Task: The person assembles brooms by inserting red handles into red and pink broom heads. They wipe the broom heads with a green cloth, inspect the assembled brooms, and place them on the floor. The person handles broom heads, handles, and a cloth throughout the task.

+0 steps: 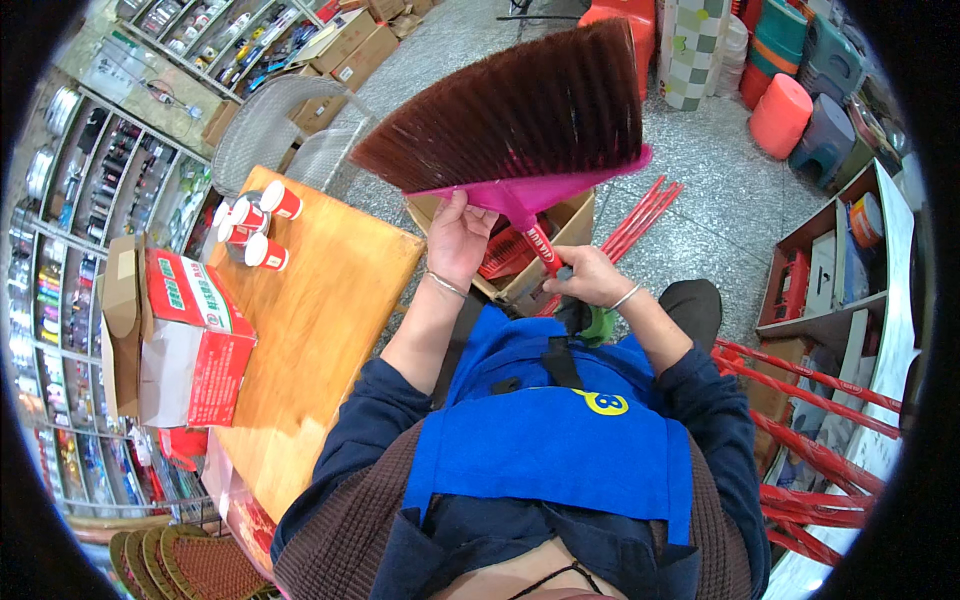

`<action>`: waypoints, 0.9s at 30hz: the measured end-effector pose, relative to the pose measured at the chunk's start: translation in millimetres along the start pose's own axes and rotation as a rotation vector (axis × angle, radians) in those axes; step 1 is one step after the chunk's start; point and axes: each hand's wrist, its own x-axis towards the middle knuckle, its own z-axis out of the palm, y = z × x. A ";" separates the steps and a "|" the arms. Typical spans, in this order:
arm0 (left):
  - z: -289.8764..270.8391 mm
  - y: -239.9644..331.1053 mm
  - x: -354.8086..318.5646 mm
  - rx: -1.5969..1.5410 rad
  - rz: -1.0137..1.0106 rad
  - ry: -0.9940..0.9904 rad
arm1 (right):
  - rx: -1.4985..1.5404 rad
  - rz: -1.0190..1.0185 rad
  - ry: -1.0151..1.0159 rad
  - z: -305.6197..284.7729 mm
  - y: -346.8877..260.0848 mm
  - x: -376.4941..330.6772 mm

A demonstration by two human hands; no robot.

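Blue apron (545,440) fills the foreground, and above it both hands work on a broom head (515,115) held bristles-up over an open cardboard box (575,225). Left hand (458,238) has its fingers clamped on the pink base of the head, just beside the socket; right hand (590,277) is closed around the lower end of the short red handle (541,248), which runs up into that socket. Judging by the grips, the handle is being seated or turned in the head. To do it well, the left hand should hold the base dead steady while the right keeps the handle in line with the socket, not canted. Red paper cups (257,225) and a carton (185,335) sit on the wooden worktop (330,300), well apart.
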 end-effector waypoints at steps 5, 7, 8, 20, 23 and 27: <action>15.7 -15.6 -3.4 0.089 0.023 0.105 | 0.259 -0.089 0.223 -0.8 -9.5 3.3; 24.2 -17.9 -6.3 0.193 0.003 0.147 | 0.213 0.042 0.238 -3.1 -11.0 5.6; 28.6 -18.8 -7.4 0.254 0.000 0.126 | 0.178 0.044 0.275 -3.5 -11.3 5.7; 102.7 -42.0 -55.0 1.010 0.452 -0.227 | -0.214 0.189 0.621 14.4 1.4 15.1; 115.6 -40.4 -55.5 0.946 0.375 -0.292 | -0.335 0.155 0.696 13.6 -1.5 12.7; 120.8 -30.3 -75.4 0.869 0.264 -0.345 | -0.373 0.203 0.662 9.6 -12.1 2.3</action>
